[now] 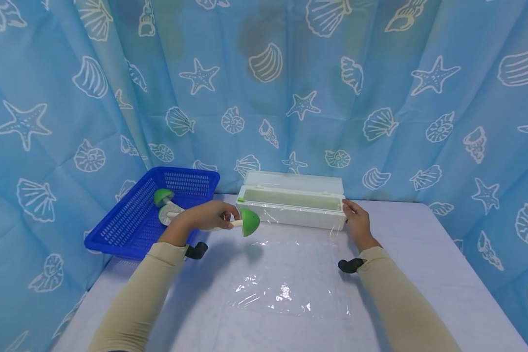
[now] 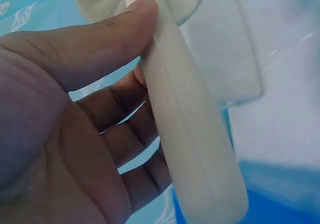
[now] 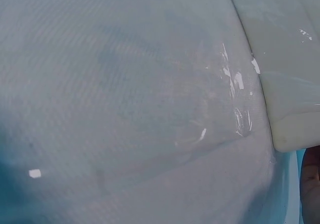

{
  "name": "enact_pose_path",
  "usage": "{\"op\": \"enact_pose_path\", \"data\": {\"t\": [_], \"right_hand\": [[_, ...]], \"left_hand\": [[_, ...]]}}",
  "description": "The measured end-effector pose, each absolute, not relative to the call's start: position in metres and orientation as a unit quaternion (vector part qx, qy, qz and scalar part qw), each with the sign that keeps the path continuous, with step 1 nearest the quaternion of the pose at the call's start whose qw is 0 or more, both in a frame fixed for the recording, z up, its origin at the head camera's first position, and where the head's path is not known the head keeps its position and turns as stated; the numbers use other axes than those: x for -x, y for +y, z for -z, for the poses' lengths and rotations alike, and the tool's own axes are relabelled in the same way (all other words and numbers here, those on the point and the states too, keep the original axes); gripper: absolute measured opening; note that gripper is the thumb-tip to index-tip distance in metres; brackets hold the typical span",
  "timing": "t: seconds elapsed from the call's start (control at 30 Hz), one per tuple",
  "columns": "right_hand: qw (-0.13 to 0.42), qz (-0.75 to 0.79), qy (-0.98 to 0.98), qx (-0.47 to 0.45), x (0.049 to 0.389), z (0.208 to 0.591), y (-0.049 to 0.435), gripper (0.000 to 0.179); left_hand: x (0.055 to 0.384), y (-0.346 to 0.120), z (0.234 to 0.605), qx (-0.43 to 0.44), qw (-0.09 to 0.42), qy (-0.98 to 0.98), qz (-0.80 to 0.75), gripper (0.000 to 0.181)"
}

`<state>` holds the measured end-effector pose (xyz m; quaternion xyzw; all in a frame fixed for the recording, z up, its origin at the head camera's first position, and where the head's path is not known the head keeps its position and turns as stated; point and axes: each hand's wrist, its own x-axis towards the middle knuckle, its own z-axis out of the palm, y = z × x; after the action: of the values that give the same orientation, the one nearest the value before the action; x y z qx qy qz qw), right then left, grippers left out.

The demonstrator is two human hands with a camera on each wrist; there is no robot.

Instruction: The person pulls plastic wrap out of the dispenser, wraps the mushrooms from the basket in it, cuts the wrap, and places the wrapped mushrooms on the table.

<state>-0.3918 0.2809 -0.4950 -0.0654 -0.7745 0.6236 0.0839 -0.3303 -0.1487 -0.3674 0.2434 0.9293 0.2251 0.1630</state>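
Observation:
My left hand (image 1: 207,216) pinches the pale stem of a toy mushroom (image 1: 250,222) with a green domed cap. The cap points right, over the table in front of the box. In the left wrist view, the thumb presses the stem (image 2: 192,129) just below the cap's pale underside. My right hand (image 1: 358,226) grips the right end of a long white box (image 1: 290,216), fingertips at its top corner. The box's translucent lid (image 1: 295,183) stands raised at the back. Clear plastic film (image 1: 286,293) hangs over the front and spreads across the table.
A blue plastic basket (image 1: 98,238) stands at the left, holding another green-capped mushroom (image 1: 162,195) and one showing its white underside (image 1: 165,215). The table has a white cloth (image 1: 405,239). A blue shell-patterned curtain (image 1: 246,98) closes off the back and sides.

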Motion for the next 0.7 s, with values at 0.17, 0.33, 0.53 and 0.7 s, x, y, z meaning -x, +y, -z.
{"op": "enact_pose_path", "data": {"t": [0.17,0.33,0.53,0.7], "right_hand": [[0.081,-0.618,-0.779,0.064,0.391,0.494,0.28,0.044],[0.053,-0.614,-0.785,0.068,0.392,0.49,0.283,0.047],[0.025,-0.631,-0.771,0.08,0.39,0.48,0.287,0.047],[0.021,-0.637,-0.765,0.089,0.391,0.479,0.287,0.047]], "left_hand": [[0.328,-0.139,0.383,-0.267,0.163,0.917,-0.246,0.014],[0.325,-0.13,0.393,-0.294,0.146,0.912,-0.244,0.014],[0.322,-0.114,0.404,-0.322,0.135,0.903,-0.249,0.014],[0.321,-0.099,0.413,-0.337,0.137,0.899,-0.246,0.014]]}}
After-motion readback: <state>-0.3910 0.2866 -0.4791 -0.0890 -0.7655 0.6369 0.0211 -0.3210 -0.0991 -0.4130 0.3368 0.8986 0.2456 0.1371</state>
